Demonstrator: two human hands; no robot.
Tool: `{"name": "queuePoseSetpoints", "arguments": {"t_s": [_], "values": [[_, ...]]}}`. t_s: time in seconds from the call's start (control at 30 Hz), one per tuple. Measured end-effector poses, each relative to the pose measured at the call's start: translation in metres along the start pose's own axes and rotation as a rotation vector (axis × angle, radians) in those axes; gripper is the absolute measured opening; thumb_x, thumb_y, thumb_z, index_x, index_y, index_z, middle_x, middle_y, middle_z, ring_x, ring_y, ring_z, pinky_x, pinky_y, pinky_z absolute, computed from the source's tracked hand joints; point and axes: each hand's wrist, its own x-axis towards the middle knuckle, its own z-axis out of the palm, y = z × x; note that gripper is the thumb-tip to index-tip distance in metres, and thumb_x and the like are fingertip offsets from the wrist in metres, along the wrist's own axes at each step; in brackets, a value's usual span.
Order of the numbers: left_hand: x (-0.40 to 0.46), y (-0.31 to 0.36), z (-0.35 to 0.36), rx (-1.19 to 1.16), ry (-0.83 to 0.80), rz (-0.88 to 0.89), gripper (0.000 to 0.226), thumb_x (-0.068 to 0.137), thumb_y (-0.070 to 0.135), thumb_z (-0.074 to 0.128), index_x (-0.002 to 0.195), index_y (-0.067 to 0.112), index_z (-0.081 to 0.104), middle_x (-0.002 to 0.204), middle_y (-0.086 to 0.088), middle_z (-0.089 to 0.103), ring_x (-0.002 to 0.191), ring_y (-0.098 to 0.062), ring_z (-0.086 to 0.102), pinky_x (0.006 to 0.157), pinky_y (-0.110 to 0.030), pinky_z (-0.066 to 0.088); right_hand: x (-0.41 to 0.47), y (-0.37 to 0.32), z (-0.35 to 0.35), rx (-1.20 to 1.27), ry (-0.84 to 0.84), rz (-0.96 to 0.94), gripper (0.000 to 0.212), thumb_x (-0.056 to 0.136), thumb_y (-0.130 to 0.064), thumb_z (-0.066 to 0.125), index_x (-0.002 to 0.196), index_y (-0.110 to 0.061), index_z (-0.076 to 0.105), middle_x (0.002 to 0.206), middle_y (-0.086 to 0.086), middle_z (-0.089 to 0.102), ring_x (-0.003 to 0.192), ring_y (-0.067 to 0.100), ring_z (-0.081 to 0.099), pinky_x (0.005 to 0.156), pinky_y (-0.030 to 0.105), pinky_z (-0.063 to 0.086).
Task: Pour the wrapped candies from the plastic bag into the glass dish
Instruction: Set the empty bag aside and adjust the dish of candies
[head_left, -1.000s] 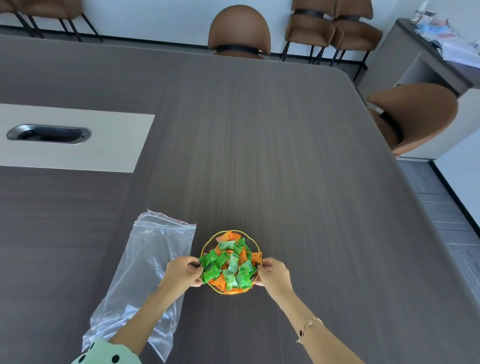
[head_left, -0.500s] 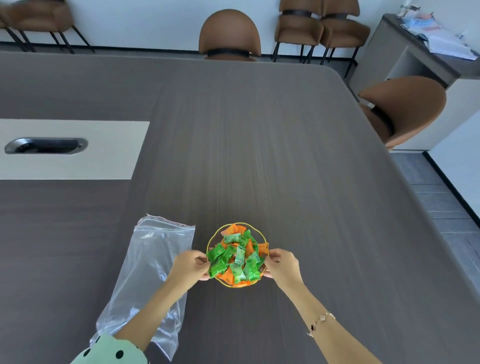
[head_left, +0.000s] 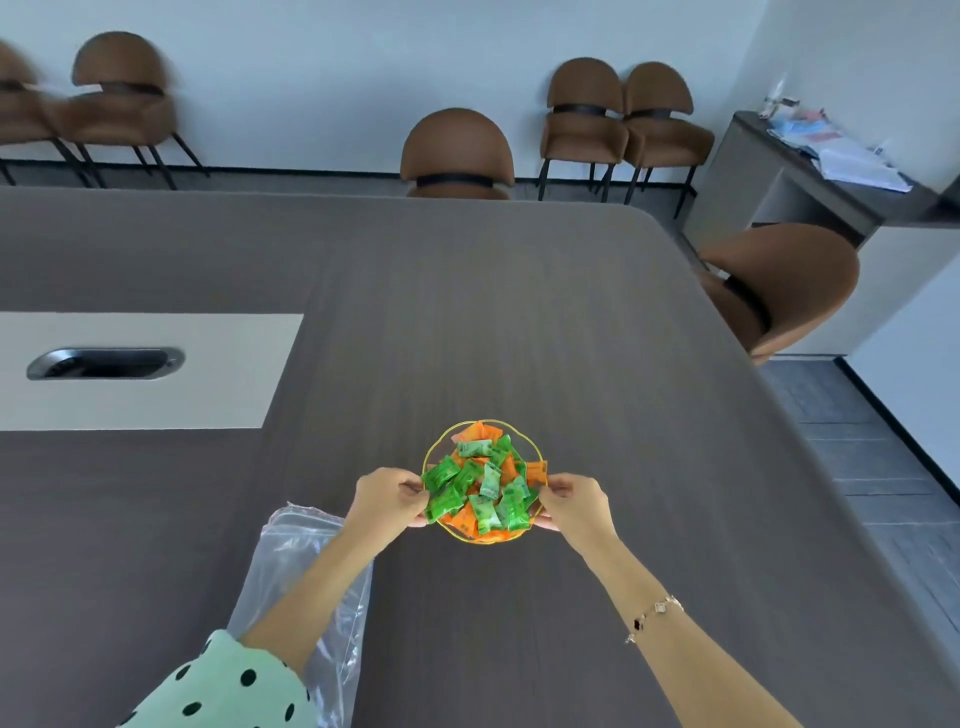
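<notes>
Now left hand (head_left: 387, 496) and right hand (head_left: 574, 503) pinch opposite rims of candy-filled glass dish (head_left: 485, 423), forearms outstretched.

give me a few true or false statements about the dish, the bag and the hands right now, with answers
1. The glass dish holds green and orange wrapped candies. True.
2. Only one of the hands touches the dish. False: the left hand and the right hand grip opposite sides of its rim.
3. The plastic bag lies flat on the table, partly under the left forearm. True.
4. The bag is full of candies. False: it looks empty and see-through.
5. A bracelet is on the left wrist. False: it is on the right wrist.
</notes>
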Motion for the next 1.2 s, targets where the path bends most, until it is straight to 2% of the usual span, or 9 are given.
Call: {"name": "queuePoseSetpoints", "arguments": {"t_s": [0.2, 0.37, 0.47, 0.57, 0.63, 0.73, 0.87, 1.07, 1.2], "values": [[0.06, 0.032, -0.007, -0.071, 0.048, -0.033, 0.018, 0.088, 0.008, 0.058, 0.085, 0.005, 0.076, 0.081, -0.014, 0.08, 0.045, 0.0, 0.067, 0.055, -0.003, 0.05, 0.057, -0.044, -0.004, 0.005, -0.02, -0.029, 0.019, 0.092, -0.004, 0.054, 0.089, -0.01, 0.071, 0.09, 0.012, 0.074, 0.077, 0.023, 0.074, 0.058, 0.022, 0.062], [0.118, 0.046, -0.004, -0.094, 0.072, -0.056, 0.019, 0.09, 0.008, 0.058, 0.088, 0.005, 0.077, 0.086, -0.014, 0.08, 0.053, -0.002, 0.071, 0.048, 0.001, 0.048, 0.117, -0.067, 0.001, 0.005, -0.025, -0.022, 0.018, 0.093, -0.005, 0.054, 0.087, -0.012, 0.07, 0.088, 0.012, 0.074, 0.077, 0.024, 0.074, 0.069, 0.032, 0.064], [0.153, 0.05, 0.001, -0.107, 0.068, -0.052, 0.021, 0.09, 0.007, 0.058, 0.078, 0.01, 0.074, 0.087, -0.015, 0.08, 0.046, 0.001, 0.067, 0.05, 0.0, 0.049, 0.153, -0.07, 0.008, 0.015, -0.027, -0.016, 0.018, 0.092, -0.006, 0.055, 0.091, -0.008, 0.073, 0.091, 0.013, 0.076, 0.079, 0.023, 0.075, 0.074, 0.036, 0.064], [0.186, 0.05, 0.008, -0.111, 0.062, -0.048, 0.024, 0.091, 0.006, 0.058, 0.073, 0.014, 0.071, 0.086, -0.016, 0.079, 0.044, 0.002, 0.065, 0.048, 0.001, 0.049, 0.187, -0.072, 0.014, 0.014, -0.023, 0.005, 0.018, 0.093, -0.007, 0.055, 0.092, -0.008, 0.073, 0.094, 0.013, 0.076, 0.08, 0.022, 0.075, 0.069, 0.03, 0.064], [0.21, 0.048, 0.014, -0.11, 0.061, -0.062, 0.022, 0.091, 0.006, 0.058, 0.077, 0.01, 0.074, 0.088, -0.017, 0.079, 0.047, 0.001, 0.067, 0.049, 0.0, 0.05, 0.208, -0.071, 0.019, 0.012, -0.026, 0.011, 0.018, 0.093, -0.007, 0.055, 0.089, -0.01, 0.072, 0.095, 0.014, 0.075, 0.081, 0.022, 0.075, 0.066, 0.028, 0.063], [0.242, 0.041, 0.025, -0.098, 0.072, -0.085, 0.022, 0.091, 0.004, 0.056, 0.087, -0.001, 0.076, 0.087, -0.019, 0.079, 0.052, -0.002, 0.07, 0.048, 0.0, 0.049, 0.24, -0.071, 0.026, -0.003, -0.037, 0.009, 0.018, 0.094, -0.008, 0.054, 0.087, -0.012, 0.07, 0.095, 0.013, 0.075, 0.083, 0.023, 0.074, 0.075, 0.035, 0.063], [0.274, 0.035, 0.034, -0.117, 0.083, -0.108, 0.023, 0.091, 0.004, 0.055, 0.087, -0.004, 0.076, 0.085, -0.019, 0.079, 0.062, -0.004, 0.074, 0.048, 0.0, 0.049, 0.278, -0.069, 0.036, -0.02, -0.045, 0.017, 0.019, 0.096, -0.008, 0.051, 0.092, -0.012, 0.07, 0.099, 0.012, 0.075, 0.085, 0.023, 0.074, 0.078, 0.037, 0.063], [0.295, 0.029, 0.039, -0.167, 0.101, -0.124, 0.027, 0.095, 0.007, 0.054, 0.08, 0.018, 0.073, 0.078, -0.005, 0.077, 0.053, -0.001, 0.07, 0.049, 0.001, 0.049, 0.309, -0.064, 0.052, -0.003, -0.033, -0.001, 0.024, 0.096, -0.006, 0.049, 0.104, -0.007, 0.071, 0.102, 0.014, 0.073, 0.09, 0.025, 0.073, 0.079, 0.037, 0.062], [0.304, 0.03, 0.041, -0.216, 0.108, -0.128, 0.032, 0.094, 0.005, 0.055, 0.076, 0.024, 0.072, 0.068, 0.007, 0.074, 0.048, 0.001, 0.068, 0.049, 0.001, 0.048, 0.316, -0.06, 0.058, 0.028, 0.001, -0.016, 0.025, 0.097, -0.004, 0.048, 0.108, -0.008, 0.071, 0.105, 0.014, 0.073, 0.092, 0.024, 0.072, 0.072, 0.028, 0.062]]}}
